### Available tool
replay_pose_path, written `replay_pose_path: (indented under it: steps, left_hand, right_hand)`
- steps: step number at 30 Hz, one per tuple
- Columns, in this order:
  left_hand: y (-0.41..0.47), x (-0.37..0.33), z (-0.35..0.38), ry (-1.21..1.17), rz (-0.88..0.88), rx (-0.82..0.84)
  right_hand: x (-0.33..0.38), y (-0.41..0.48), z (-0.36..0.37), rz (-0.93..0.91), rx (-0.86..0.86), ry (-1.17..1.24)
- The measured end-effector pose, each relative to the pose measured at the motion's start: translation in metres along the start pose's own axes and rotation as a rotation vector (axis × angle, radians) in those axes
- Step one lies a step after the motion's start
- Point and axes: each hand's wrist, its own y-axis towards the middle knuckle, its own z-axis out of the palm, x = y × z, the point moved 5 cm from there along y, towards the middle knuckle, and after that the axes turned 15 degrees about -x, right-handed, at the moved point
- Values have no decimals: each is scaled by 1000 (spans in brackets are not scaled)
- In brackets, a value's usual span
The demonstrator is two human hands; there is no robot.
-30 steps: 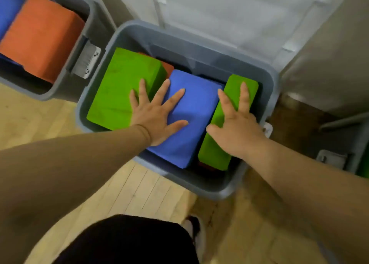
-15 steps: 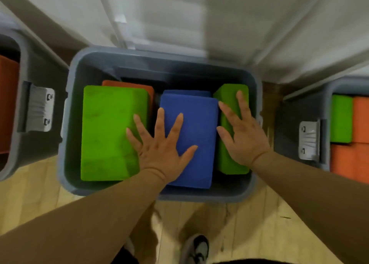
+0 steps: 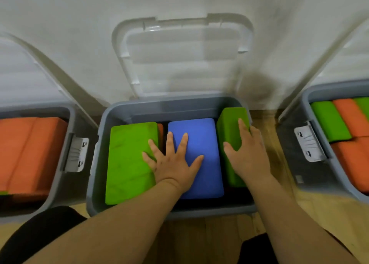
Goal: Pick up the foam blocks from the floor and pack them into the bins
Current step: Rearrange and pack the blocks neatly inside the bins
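Hands flat: left hand (image 3: 173,165) bridges green block (image 3: 127,164) and blue block (image 3: 201,132), right hand (image 3: 248,154) on upright block (image 3: 227,126) by bin (image 3: 169,108) wall.

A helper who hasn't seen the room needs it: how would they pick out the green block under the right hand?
Take the middle bin, its clear lid open against the wall. At its right end, under the right hand, is the green block. Unlike its neighbours, it stands on edge, not flat.
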Motion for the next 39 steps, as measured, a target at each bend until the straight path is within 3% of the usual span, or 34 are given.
replay_pose_path:
  steps: [3,8,18,22,24,26,29,31,33,39]
  left_hand:
    - [1,0,4,11,5,-34]
    - [-1,2,5,-10,1,-70]
    - [1,0,-5,-94,-2,30]
    - [9,-4,-25,-380,-73,87]
    - [21,1,-54,-741,-150,-32]
    - [28,9,-92,-968,-170,-135]
    - [23,12,-125,-1047,-23,58]
    - [15,19,-127,-993,52,142]
    - [12,41,-124,-797,55,46]
    - [14,83,-150,-361,-22,-207]
  right_hand:
    - [6,-2,-18,-76,-124,121]
    - [24,-17,-61,-200,-187,149]
    - [45,-27,-104,-260,-388,419]
    - [51,-20,-123,-209,-555,599]
    - [50,-15,-112,-43,-492,824]
    - [56,-12,-84,121,-283,1042]
    - [70,-18,-36,221,7,1113]
    - [84,-25,-16,227,128,1114]
    - [96,-27,-5,162,196,1057]
    - [126,-31,28,-265,354,392]
